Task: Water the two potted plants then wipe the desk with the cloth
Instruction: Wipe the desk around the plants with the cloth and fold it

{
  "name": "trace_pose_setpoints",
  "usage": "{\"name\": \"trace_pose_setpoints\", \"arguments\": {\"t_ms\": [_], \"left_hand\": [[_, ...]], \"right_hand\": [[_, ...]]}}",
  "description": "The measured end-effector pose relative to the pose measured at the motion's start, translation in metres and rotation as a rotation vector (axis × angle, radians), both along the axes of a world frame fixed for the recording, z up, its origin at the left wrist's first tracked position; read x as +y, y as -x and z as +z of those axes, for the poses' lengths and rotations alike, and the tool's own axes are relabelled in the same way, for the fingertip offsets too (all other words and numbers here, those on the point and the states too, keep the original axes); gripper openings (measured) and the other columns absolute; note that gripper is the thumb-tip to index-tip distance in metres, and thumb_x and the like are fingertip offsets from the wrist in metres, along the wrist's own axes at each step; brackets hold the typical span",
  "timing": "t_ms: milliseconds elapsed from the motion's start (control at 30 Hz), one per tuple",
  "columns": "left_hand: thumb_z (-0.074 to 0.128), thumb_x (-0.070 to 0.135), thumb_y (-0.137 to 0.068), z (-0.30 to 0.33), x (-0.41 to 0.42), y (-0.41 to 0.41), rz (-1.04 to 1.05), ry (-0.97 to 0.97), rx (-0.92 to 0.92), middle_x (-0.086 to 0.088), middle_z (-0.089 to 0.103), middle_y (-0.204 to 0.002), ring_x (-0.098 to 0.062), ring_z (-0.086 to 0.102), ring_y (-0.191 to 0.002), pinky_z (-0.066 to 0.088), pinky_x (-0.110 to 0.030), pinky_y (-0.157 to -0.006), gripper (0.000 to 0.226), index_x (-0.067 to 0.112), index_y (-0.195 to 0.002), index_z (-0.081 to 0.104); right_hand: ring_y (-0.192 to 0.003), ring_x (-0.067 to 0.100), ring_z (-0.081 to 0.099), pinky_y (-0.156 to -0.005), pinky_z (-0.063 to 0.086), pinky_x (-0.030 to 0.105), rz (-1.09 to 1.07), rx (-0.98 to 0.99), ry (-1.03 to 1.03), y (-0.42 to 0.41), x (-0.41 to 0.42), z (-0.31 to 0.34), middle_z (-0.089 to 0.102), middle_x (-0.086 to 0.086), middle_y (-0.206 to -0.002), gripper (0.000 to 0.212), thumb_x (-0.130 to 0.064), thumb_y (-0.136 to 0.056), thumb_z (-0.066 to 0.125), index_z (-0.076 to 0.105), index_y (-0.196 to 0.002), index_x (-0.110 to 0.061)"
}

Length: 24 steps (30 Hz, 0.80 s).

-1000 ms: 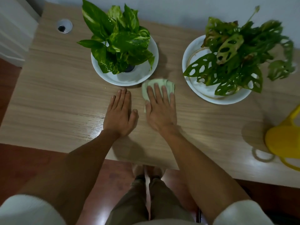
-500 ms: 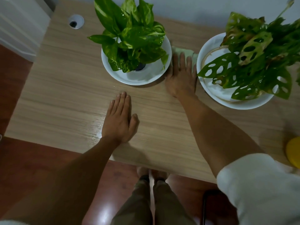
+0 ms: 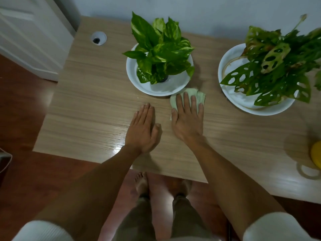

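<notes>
Two potted plants stand at the back of the wooden desk (image 3: 83, 108): a variegated plant (image 3: 161, 54) in a white saucer (image 3: 156, 88) at centre, and a holey-leaved plant (image 3: 276, 70) in a larger white saucer (image 3: 243, 103) on the right. A pale green cloth (image 3: 198, 95) lies on the desk just in front of the centre saucer. My right hand (image 3: 188, 119) presses flat on the cloth, fingers spread. Beside it, my left hand (image 3: 142, 131) rests flat on the bare desk, holding nothing.
A yellow watering can (image 3: 316, 153) shows at the right edge of the desk, with a wet ring (image 3: 306, 170) beside it. A cable hole (image 3: 98, 38) sits at the back left. A white door (image 3: 26, 32) stands left. My bare feet (image 3: 142, 183) are below the desk's front edge.
My right hand has slid the cloth back from the gap between the two saucers toward the desk's front. My left hand has stayed flat in place.
</notes>
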<state>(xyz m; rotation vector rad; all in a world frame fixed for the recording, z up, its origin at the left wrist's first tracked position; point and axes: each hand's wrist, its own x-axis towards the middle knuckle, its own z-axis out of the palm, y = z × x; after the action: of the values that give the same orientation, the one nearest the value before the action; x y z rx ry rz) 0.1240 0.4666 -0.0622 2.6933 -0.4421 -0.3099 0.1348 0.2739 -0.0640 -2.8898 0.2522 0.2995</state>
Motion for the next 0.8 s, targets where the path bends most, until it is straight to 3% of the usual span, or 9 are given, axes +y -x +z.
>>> {"name": "trace_pose_setpoints", "arguments": {"t_ms": [100, 500, 700, 800], "left_hand": [[0.023, 0.044, -0.104, 0.008, 0.040, -0.011, -0.017, -0.028, -0.033, -0.009, 0.011, -0.172, -0.018, 0.001, -0.160, -0.005, -0.032, -0.129, 0.069, 0.009, -0.163, 0.015], [0.018, 0.040, -0.104, -0.001, 0.177, -0.044, 0.131, -0.131, -0.053, -0.013, 0.004, -0.172, -0.022, -0.003, -0.160, 0.003, -0.045, -0.130, 0.069, 0.005, -0.163, 0.008], [0.026, 0.037, -0.107, -0.004, 0.181, -0.044, 0.141, -0.092, -0.050, -0.011, 0.004, -0.172, -0.021, -0.004, -0.160, 0.001, -0.045, -0.130, 0.067, 0.007, -0.163, 0.007], [0.026, 0.038, -0.107, -0.004, 0.177, -0.049, 0.138, -0.078, -0.052, -0.010, 0.003, -0.173, -0.021, -0.004, -0.160, 0.001, -0.045, -0.130, 0.067, 0.007, -0.163, 0.008]], "right_hand": [[-0.163, 0.024, -0.003, -0.130, -0.001, 0.053, -0.018, 0.019, 0.005, 0.008, 0.038, 0.002, 0.003, -0.004, -0.176, 0.064, -0.050, -0.108, 0.009, 0.004, -0.168, -0.028], [-0.163, 0.025, 0.000, -0.130, -0.002, 0.051, 0.181, -0.022, -0.051, -0.046, 0.206, 0.004, 0.004, -0.003, -0.176, 0.063, -0.046, -0.108, 0.015, 0.010, -0.168, -0.026], [-0.163, 0.023, 0.004, -0.131, 0.003, 0.052, 0.290, -0.024, -0.016, -0.015, 0.157, -0.001, 0.009, -0.005, -0.176, 0.062, -0.049, -0.109, 0.017, 0.013, -0.167, -0.029], [-0.161, 0.026, 0.019, -0.129, 0.013, 0.054, 0.189, -0.049, 0.013, 0.012, 0.102, -0.003, 0.022, -0.003, -0.173, 0.060, -0.048, -0.107, 0.025, 0.027, -0.165, -0.030]]}}
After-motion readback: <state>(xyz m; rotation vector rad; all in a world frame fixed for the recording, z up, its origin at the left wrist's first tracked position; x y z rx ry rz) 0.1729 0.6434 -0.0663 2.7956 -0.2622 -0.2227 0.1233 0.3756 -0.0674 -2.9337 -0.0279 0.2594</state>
